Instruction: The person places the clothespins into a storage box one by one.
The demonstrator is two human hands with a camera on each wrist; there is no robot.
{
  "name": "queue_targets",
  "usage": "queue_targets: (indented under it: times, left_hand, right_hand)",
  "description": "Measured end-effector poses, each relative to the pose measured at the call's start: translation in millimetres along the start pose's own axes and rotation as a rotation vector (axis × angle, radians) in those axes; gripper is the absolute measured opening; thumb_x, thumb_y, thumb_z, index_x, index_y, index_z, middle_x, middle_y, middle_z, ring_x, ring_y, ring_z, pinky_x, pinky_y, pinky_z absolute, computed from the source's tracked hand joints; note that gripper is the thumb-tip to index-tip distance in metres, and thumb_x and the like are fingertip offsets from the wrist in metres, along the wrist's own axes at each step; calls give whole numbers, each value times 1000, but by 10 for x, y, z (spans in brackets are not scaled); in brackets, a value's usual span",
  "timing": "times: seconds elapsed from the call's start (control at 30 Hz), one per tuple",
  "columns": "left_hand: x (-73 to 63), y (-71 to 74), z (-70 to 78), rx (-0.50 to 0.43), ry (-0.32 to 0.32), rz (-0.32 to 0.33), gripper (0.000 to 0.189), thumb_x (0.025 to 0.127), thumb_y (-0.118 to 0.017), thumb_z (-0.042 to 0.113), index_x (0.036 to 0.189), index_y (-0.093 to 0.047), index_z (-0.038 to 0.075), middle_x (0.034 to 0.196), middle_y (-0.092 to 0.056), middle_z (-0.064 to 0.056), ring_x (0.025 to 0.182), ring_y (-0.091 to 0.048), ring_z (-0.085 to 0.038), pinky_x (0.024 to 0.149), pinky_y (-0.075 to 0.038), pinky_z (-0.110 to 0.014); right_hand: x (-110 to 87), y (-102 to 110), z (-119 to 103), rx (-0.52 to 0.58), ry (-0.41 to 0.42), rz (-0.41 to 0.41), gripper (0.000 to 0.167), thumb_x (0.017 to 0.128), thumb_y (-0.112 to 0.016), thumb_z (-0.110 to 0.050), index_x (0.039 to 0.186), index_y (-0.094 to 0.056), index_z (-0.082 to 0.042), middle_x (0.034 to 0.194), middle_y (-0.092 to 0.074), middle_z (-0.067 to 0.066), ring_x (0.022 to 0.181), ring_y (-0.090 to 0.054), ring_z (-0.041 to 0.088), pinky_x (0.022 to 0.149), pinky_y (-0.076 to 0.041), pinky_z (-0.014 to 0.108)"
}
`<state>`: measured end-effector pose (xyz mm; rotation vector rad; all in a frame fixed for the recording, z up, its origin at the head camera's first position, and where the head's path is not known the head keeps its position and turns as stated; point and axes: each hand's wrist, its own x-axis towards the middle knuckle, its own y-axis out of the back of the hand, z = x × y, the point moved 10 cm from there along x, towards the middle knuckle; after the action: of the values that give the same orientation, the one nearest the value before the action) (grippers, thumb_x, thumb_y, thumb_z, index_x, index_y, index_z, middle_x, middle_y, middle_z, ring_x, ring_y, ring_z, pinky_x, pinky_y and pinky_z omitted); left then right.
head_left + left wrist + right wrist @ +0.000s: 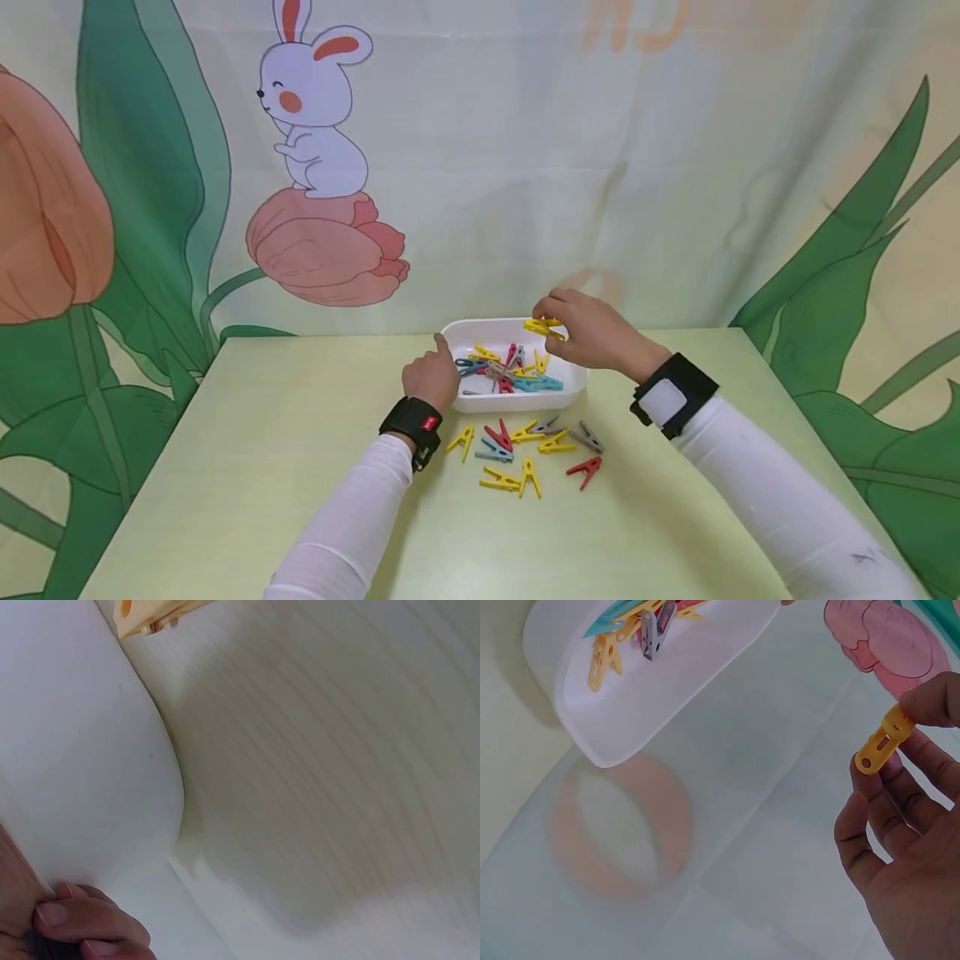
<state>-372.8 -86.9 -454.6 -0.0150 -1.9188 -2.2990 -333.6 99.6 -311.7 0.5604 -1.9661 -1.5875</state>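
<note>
A white plastic tub [517, 403] holds several clothespins in yellow, red, grey and blue. My left hand [432, 377] grips the tub's left side; in the left wrist view its curled fingers [94, 921] lie at the tub's edge. Above the tub's right back corner, my right hand [597, 332] pinches a yellow clothespin [542, 326] between thumb and fingers. The right wrist view shows that yellow clothespin [885, 742] up close, apart from the tub.
Several clothespins lie on the pale table in front of the tub, among them a red clothespin [585, 471] at the right and a yellow clothespin [462, 442] at the left. A printed curtain [480, 167] hangs right behind the tub.
</note>
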Motion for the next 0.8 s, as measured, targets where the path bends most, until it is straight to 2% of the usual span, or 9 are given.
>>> queue_targets:
  times: [0.27, 0.43, 0.8]
  left_hand:
    - [1, 0, -1, -9, -6, 3, 58, 98, -51, 20, 150, -36, 0, 64, -59, -9, 53, -54, -22, 51, -41, -34]
    - [-10, -7, -6, -9, -6, 1, 57, 98, -51, 20, 150, -36, 0, 66, -61, -10, 54, -55, -23, 52, -43, -34]
    - [-8, -9, 1, -4, 2, -10, 58, 98, -51, 20, 150, -35, 0, 67, -62, -11, 55, -57, -23, 54, -44, -35]
  right_hand:
    - [190, -81, 154, 16, -50, -28, 32, 90, -63, -19, 121, -65, -9, 118, -63, 8, 104, -59, 25, 90, -52, 40]
    - [296, -155, 189, 17, -61, -55, 33, 91, -62, -20, 123, -63, -10, 119, -64, 8, 108, -60, 26, 94, -51, 41]
    - [511, -374, 242, 38, -71, -58, 30, 92, -63, -18, 121, -64, -10, 117, -65, 8, 108, -61, 26, 98, -49, 40]
